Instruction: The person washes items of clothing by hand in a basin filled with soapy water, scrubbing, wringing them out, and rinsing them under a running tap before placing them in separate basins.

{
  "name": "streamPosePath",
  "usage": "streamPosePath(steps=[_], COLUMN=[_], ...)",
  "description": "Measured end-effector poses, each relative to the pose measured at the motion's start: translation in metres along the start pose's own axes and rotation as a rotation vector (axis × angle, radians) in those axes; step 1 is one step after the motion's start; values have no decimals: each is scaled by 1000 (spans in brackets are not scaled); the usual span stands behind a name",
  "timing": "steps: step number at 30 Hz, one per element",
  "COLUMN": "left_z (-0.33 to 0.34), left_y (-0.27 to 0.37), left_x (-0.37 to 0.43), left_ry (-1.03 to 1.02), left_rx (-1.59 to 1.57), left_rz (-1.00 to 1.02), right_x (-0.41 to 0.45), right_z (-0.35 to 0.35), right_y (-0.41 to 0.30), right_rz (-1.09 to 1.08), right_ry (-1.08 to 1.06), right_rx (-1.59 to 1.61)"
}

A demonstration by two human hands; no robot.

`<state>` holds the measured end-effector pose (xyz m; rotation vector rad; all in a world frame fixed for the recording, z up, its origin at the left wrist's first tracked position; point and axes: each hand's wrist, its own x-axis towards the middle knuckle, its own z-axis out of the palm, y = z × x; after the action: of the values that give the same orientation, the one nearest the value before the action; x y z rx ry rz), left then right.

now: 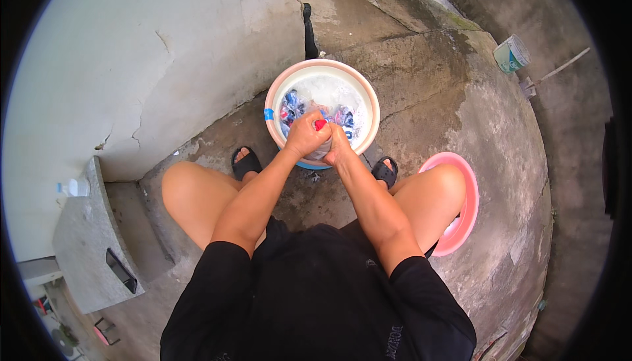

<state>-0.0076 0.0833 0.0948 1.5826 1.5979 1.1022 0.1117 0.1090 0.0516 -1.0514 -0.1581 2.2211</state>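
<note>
A round plastic basin (374,114) with a pinkish rim stands on the concrete between my feet, holding sudsy water. Patterned cloth (293,106) in blue, white and red lies wet in the water. Over the basin's near side, my left hand (307,135) is closed, and a bit of red cloth (320,124) sticks out of its grip. Close against it is my right hand (337,145), its fingers curled on the same wet fabric. How much fabric lies between the two hands is partly hidden by the fingers.
A pink basin (472,198) sits beside my right knee, partly hidden by it. At left, a phone (121,270) and a clear plastic container (76,187) rest on a grey slab (81,257). A paint bucket (511,55) stands far right. The wall (197,55) runs close along the left.
</note>
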Motion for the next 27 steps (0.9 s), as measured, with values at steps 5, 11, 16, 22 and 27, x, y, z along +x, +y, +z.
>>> streamPosePath(steps=[5,11,16,22,27], left_z=[-39,-114,-129,-112,-94], left_y=[-45,-68,-44,-54,-66], left_x=[10,10,-23,-54,-60], left_ry=[289,331,335,173,27], left_rx=[-700,-1402,-1510,-1427,-1409], left_rz=[-433,-560,-546,-853,-950], right_x=[-22,2,3,51,59], right_z=[52,18,34,-12,-12], right_y=[-12,-36,8,10,-19], right_rz=[-161,-409,-179,-249,-417], right_ry=[3,367,388,451,451], right_rx=[-195,-1866,-1985,-2022,-1623])
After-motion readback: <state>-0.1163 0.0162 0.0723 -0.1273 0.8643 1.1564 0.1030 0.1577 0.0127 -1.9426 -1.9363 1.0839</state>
